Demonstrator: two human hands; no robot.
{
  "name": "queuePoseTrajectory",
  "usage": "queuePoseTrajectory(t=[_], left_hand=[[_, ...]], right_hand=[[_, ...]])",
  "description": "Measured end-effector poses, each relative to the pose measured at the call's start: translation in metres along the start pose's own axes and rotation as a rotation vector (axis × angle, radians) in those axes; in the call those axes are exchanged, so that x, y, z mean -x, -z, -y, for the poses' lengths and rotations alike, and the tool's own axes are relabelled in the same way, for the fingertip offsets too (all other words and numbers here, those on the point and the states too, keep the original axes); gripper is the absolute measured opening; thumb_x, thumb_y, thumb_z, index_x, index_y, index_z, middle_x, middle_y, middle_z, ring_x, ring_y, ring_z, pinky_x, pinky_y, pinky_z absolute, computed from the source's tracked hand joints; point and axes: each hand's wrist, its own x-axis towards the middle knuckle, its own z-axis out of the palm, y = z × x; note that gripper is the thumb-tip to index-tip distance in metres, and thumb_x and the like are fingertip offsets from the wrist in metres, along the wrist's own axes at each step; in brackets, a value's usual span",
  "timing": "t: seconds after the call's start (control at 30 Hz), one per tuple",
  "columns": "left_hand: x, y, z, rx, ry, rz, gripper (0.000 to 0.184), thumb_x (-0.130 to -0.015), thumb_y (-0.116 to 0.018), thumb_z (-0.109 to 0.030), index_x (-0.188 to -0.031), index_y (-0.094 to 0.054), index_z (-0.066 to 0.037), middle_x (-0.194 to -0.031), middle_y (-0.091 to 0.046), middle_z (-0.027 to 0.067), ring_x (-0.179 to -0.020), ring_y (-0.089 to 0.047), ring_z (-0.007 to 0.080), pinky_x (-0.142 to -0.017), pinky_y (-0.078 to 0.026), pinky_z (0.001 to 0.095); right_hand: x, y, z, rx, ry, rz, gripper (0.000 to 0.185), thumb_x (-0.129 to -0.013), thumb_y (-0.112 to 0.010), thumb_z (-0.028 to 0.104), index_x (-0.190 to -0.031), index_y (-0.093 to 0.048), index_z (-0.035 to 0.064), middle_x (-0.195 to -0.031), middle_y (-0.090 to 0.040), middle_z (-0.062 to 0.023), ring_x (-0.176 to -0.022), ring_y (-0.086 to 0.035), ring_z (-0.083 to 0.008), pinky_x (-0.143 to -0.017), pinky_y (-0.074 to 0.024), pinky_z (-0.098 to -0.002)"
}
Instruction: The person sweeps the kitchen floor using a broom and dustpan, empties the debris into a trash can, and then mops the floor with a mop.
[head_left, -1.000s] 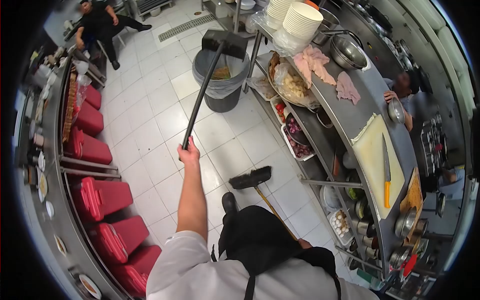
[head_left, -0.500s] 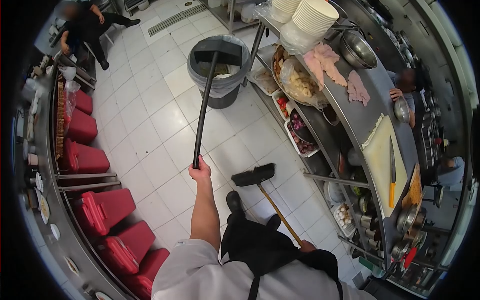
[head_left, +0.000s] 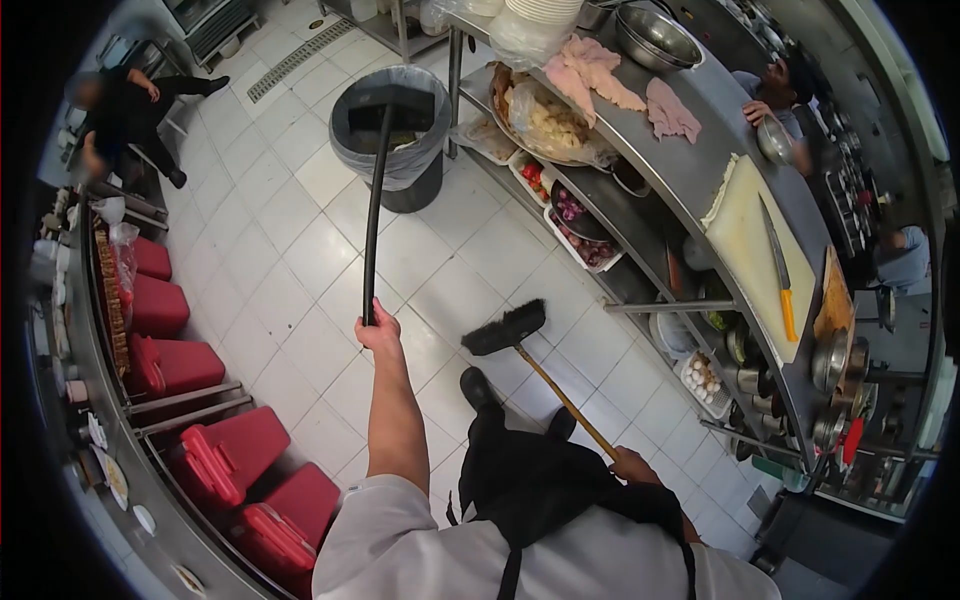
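Observation:
My left hand (head_left: 378, 328) is closed around the end of a black long-handled dustpan (head_left: 376, 200), arm stretched forward. The dustpan's wide pan is tipped into the mouth of a grey trash can (head_left: 415, 188) lined with a clear bag; some waste shows inside. Down at my right side, my right hand (head_left: 632, 466) grips the wooden stick of a broom (head_left: 506, 327). The broom's black bristle head is low over the white tiles just ahead of my boots; whether it touches them I cannot tell.
On the right runs a steel counter (head_left: 690, 190) with raw meat (head_left: 672, 112), a cutting board (head_left: 745, 250) and a knife (head_left: 776, 265). Red bins (head_left: 235, 455) line the left side. One person (head_left: 135, 110) sits far left; another (head_left: 775, 100) stands beyond the counter holding a bowl.
My view has shifted, so the trash can and counter appear further left. The dustpan stays tipped into the can, its handle more upright in view. Both hands keep their grips.

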Motion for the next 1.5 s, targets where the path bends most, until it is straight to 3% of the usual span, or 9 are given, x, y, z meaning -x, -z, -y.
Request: queuePoseTrajectory(t=[0.27,0.37,0.43,0.47,0.57,0.77,0.97,1.27,1.5], left_hand=[[0.090,0.085,-0.096,-0.011,0.079,0.389,0.033,-0.089,-0.046,-0.017,-0.098,-0.053,0.014,-0.098,-0.063,0.0214,-0.093,-0.063,0.0294,-0.089,-0.054,0.0364],[0.116,0.143,-0.156,0.082,-0.033,0.217,0.037,-0.082,-0.055,-0.033,-0.082,-0.058,0.004,-0.074,-0.063,0.0125,-0.069,-0.064,0.0243,-0.073,-0.057,0.0383],[0.127,0.178,-0.199,0.061,-0.151,0.211,0.047,-0.082,-0.052,-0.045,-0.080,-0.057,0.002,-0.071,-0.062,0.0111,-0.068,-0.064,0.0239,-0.071,-0.058,0.0394],[0.140,0.186,-0.216,0.054,-0.208,0.137,0.049,-0.083,-0.049,-0.046,-0.082,-0.058,0.002,-0.071,-0.062,0.0113,-0.069,-0.065,0.0244,-0.069,-0.059,0.0392],[0.206,0.188,-0.226,-0.063,-0.336,-0.082,0.051,-0.086,-0.048,-0.043,-0.089,-0.054,0.007,-0.081,-0.061,0.0182,-0.076,-0.064,0.0302,-0.076,-0.059,0.0448],[0.299,0.213,-0.135,-0.565,-0.427,-0.125,0.057,-0.088,-0.048,-0.038,-0.114,-0.041,0.011,-0.112,-0.053,0.0221,-0.098,-0.058,0.0329,-0.083,-0.057,0.0463],[0.363,0.276,-0.035,-0.886,-0.342,-0.087,0.058,-0.092,-0.044,-0.033,-0.138,-0.030,-0.001,-0.147,-0.034,0.0150,-0.128,-0.044,0.0292,-0.101,-0.044,0.0407],[0.416,0.280,0.029,-1.086,-0.385,-0.101,0.055,-0.087,-0.044,-0.032,-0.129,-0.041,0.002,-0.140,-0.044,0.0131,-0.119,-0.050,0.0301,-0.101,-0.042,0.0409],[0.387,0.259,-0.080,-0.921,-0.407,-0.049,0.061,-0.089,-0.045,-0.036,-0.135,-0.033,0.002,-0.146,-0.034,0.0151,-0.130,-0.042,0.0309,-0.109,-0.034,0.0406]], right_hand=[[-0.001,-0.055,-0.041,-0.191,0.046,-0.142,0.035,-0.074,-0.064,0.016,-0.107,-0.061,0.0042,-0.088,-0.066,-0.0171,-0.071,-0.067,-0.0263,-0.061,-0.0544,-0.0386],[0.018,-0.081,-0.054,-0.400,0.010,-0.127,0.034,-0.072,-0.067,0.019,-0.102,-0.063,0.0035,-0.080,-0.066,-0.0148,-0.069,-0.066,-0.0269,-0.062,-0.0530,-0.0385],[0.031,-0.100,-0.076,-0.505,0.002,-0.120,0.033,-0.071,-0.068,0.020,-0.100,-0.064,0.0035,-0.079,-0.067,-0.0146,-0.073,-0.066,-0.0279,-0.065,-0.0528,-0.0391],[0.032,-0.121,-0.094,-0.482,0.034,-0.197,0.028,-0.074,-0.061,0.016,-0.099,-0.064,0.0032,-0.090,-0.067,-0.0199,-0.091,-0.065,-0.0363,-0.080,-0.0502,-0.0452],[0.041,-0.174,-0.152,-0.509,0.078,-0.300,0.026,-0.075,-0.060,0.017,-0.096,-0.064,0.0028,-0.091,-0.067,-0.0212,-0.091,-0.064,-0.0389,-0.080,-0.0501,-0.0465],[0.059,-0.278,-0.269,-0.728,-0.005,-0.424,0.024,-0.077,-0.062,0.021,-0.092,-0.064,0.0021,-0.091,-0.066,-0.0228,-0.093,-0.063,-0.0408,-0.080,-0.0493,-0.0487],[0.080,-0.357,-0.344,-0.829,-0.139,-0.452,0.021,-0.077,-0.063,0.018,-0.090,-0.063,0.0013,-0.090,-0.066,-0.0222,-0.092,-0.063,-0.0409,-0.079,-0.0504,-0.0484],[0.069,-0.434,-0.354,-1.080,-0.292,-0.395,0.019,-0.075,-0.062,0.009,-0.091,-0.062,-0.0012,-0.087,-0.065,-0.0230,-0.089,-0.063,-0.0403,-0.075,-0.0500,-0.0461],[0.066,-0.428,-0.361,-1.040,-0.219,-0.332,0.017,-0.076,-0.061,0.011,-0.088,-0.062,-0.0004,-0.082,-0.063,-0.0197,-0.083,-0.062,-0.0365,-0.071,-0.0490,-0.0445]])
